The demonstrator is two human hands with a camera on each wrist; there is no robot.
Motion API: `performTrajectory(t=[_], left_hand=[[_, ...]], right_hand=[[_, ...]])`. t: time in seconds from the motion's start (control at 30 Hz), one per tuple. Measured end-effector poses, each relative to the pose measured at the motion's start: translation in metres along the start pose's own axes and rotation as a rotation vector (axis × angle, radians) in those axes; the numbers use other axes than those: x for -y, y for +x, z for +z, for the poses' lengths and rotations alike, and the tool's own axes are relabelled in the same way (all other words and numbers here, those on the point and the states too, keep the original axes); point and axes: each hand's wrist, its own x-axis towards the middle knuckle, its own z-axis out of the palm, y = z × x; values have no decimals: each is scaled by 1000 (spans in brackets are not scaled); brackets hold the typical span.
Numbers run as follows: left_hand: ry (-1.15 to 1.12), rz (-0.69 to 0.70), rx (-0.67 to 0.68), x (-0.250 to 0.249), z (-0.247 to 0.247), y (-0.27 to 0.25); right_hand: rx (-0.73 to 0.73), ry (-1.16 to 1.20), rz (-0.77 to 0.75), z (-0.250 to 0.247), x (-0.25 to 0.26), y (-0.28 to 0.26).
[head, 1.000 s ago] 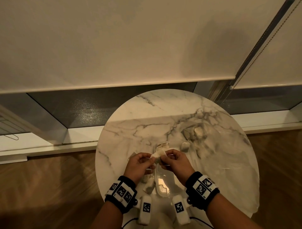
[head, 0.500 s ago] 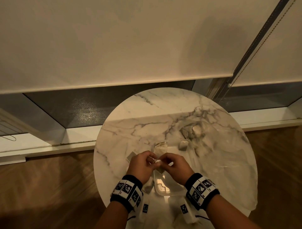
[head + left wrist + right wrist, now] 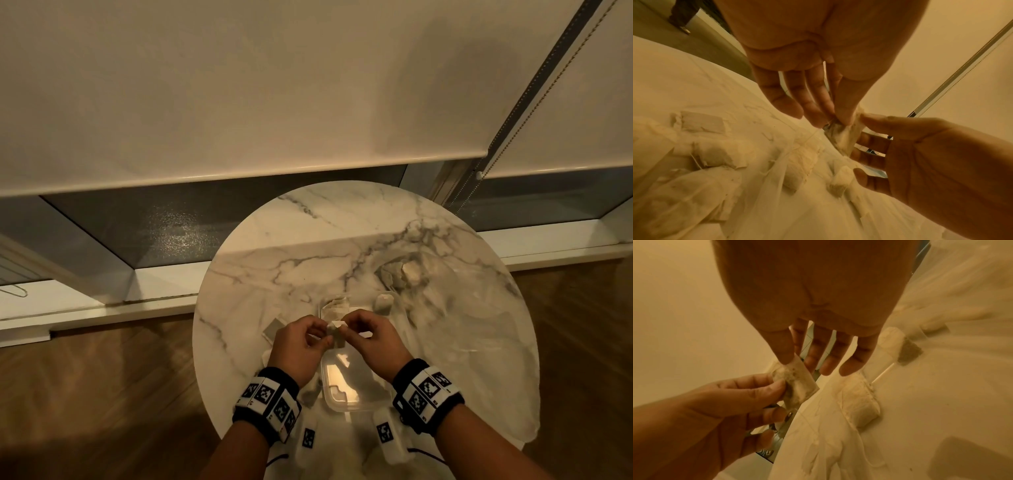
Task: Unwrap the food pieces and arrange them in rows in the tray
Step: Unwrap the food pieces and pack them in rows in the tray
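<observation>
We pinch one wrapped food piece (image 3: 334,334) between both hands: our left hand (image 3: 297,346) takes it in a thumb-and-finger grip, our right hand (image 3: 373,337) likewise. It hangs above the clear tray (image 3: 342,401) on the marble surface (image 3: 308,240).

A round marble table (image 3: 308,246) stood before a low window (image 3: 205,219). A cream roller blind (image 3: 239,85) hung down over most of the glass, its bead chain (image 3: 548,85) running along the right edge. A white sill (image 3: 85,301) ran below, above a wooden floor (image 3: 85,394).
</observation>
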Motion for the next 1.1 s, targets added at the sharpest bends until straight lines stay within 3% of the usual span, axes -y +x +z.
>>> performTrajectory(t=[0.13,0.3,0.43,0.5,0.67,1.1], left_hand=[[31,-8,-36,5,2,1],[162,-125,-26,24,4,4],[173,-248,16,37,13,1],[158,-280,11,41,17,1],[153,-286,19,44,22,3],[140,-272,-5,44,16,6]], right_hand=[[1,-53,8,-6,1,2],[-150,-46,84,-20,1,7],[-39,-327,157,-31,-10,12],[-93,-374,180,-37,-16,14],[-160,-344,221,-49,-21,19],[-79,-542,167,-78,-21,35]])
